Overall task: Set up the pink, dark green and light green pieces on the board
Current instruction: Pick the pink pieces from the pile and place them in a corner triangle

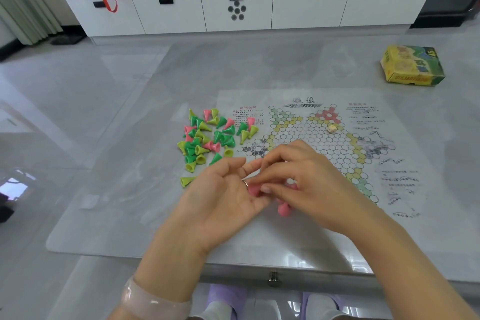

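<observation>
A paper game board (324, 153) printed with a star of hexagon cells lies on the table. Left of it sits a heap of cone pieces (210, 138) in pink, dark green and light green. My left hand (223, 197) is palm up over the board's near left corner and cradles several pink pieces (253, 189). My right hand (306, 182) reaches across and pinches one of those pink pieces with thumb and fingertips. Another pink piece (283, 209) shows just below my right hand. A small cream die (331, 128) lies on the board.
A yellow and green game box (413, 65) sits at the table's far right. One light green cone (187, 180) lies apart near my left hand. A white cabinet (246, 8) with bottles, a can and a red bag stands across the floor.
</observation>
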`<state>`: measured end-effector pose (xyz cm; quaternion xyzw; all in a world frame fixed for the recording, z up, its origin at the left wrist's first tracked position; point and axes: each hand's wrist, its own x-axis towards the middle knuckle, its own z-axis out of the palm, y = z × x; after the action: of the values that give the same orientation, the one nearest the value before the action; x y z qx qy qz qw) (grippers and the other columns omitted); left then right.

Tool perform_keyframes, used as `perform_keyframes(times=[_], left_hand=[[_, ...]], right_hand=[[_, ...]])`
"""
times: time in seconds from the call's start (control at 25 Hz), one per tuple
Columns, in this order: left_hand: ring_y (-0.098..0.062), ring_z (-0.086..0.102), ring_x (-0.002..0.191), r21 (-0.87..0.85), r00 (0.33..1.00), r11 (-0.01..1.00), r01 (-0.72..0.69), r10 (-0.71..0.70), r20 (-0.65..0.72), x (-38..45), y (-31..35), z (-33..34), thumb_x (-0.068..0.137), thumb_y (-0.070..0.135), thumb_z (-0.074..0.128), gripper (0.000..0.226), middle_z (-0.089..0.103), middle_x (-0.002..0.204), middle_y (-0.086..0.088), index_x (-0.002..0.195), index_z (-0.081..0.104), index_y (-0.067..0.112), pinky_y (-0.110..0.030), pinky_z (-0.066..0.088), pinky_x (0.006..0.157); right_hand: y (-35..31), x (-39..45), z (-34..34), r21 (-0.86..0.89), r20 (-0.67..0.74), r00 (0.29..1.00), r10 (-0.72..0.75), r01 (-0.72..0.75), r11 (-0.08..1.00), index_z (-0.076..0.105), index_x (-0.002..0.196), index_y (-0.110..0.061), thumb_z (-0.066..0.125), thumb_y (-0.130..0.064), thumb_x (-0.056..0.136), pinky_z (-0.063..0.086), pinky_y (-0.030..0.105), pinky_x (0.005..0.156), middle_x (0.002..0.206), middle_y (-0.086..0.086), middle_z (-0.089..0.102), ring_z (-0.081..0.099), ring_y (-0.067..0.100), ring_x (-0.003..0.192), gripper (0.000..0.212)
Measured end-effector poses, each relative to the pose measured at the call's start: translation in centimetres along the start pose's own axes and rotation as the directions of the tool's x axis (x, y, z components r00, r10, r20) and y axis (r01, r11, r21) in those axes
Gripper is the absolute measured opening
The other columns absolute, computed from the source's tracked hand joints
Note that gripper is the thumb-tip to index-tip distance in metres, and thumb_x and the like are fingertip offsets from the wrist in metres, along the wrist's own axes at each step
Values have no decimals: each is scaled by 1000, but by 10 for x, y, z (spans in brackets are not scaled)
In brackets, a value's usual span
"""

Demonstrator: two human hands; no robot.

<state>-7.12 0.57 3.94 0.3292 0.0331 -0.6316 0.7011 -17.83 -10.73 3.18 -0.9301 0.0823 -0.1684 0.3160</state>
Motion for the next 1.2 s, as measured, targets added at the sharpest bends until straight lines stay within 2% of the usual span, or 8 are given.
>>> perform_keyframes(times=[0.16, 0.24, 0.36, 0.8, 0.96, 1.04, 1.12, 1.2], left_hand=[[-20, 60, 89, 566, 953, 812, -143, 267, -142, -8, 4, 11, 89, 20, 45, 20, 61, 98, -8, 104, 57, 14, -35, 50, 84], [-16, 55, 98, 973, 761, 223, -54, 641, -104, 1, 19, 8, 91, 17, 46, 21, 57, 112, 0, 109, 57, 21, -31, 43, 88], [-26, 47, 113, 880, 736, -434, 195, 658, 161, 31, 50, -9, 88, 6, 45, 35, 52, 124, -9, 119, 59, 18, -31, 37, 91], [-27, 53, 99, 531, 869, -827, 188, 391, 302, 63, 85, -42, 86, 4, 44, 20, 60, 103, -9, 100, 58, 9, -36, 45, 80], [-25, 58, 85, 787, 691, -607, 110, 615, 378, 45, 84, -21, 87, 9, 52, 16, 63, 91, -9, 99, 63, 7, -33, 45, 75], [-13, 62, 66, 990, 621, -110, -88, 771, 141, 27, 67, -10, 87, 11, 56, 11, 62, 77, -3, 93, 65, 8, -24, 52, 64], [-6, 60, 52, 816, 768, 515, -262, 623, -146, 19, 44, -6, 89, 8, 54, 12, 58, 70, -5, 81, 62, 4, -17, 55, 57], [-8, 60, 48, 474, 867, 843, -255, 417, -274, 18, 26, -9, 89, 3, 50, 18, 54, 67, -8, 73, 58, 0, -19, 56, 52]], right_hand=[[-1, 3, -9, 96, -150, 982, 116, -103, 990, 72, 81, -27, 63, -30, 81, 42, 21, 70, 81, -22, 56, 49, 8, 88, 9], [2, 4, -15, 79, -267, 949, 165, -150, 986, 69, 77, -30, 61, -31, 83, 40, 21, 76, 81, -23, 59, 51, 6, 88, 10], [5, 3, -18, 93, -321, 923, 213, -193, 977, 70, 76, -28, 61, -21, 85, 42, 23, 76, 83, -19, 63, 53, 5, 88, 14], [10, -1, -25, 150, -406, 878, 254, -210, 966, 69, 78, -24, 61, -13, 84, 36, 3, 72, 82, -21, 63, 53, -1, 87, 15], [11, -3, -27, 198, -397, 860, 320, -260, 945, 69, 77, -24, 61, -13, 84, 37, 3, 67, 81, -20, 64, 54, -5, 80, 16], [12, -3, -27, 243, -377, 844, 381, -307, 920, 69, 75, -25, 61, -12, 83, 38, 3, 62, 78, -20, 64, 54, -6, 71, 17], [14, -3, -26, 285, -348, 826, 443, -357, 889, 67, 72, -29, 62, -12, 82, 41, 7, 60, 73, -18, 64, 55, -4, 68, 20], [16, -5, -22, 303, -319, 807, 497, -410, 860, 65, 72, -32, 63, -12, 81, 44, 9, 59, 69, -16, 64, 57, -2, 67, 22]])
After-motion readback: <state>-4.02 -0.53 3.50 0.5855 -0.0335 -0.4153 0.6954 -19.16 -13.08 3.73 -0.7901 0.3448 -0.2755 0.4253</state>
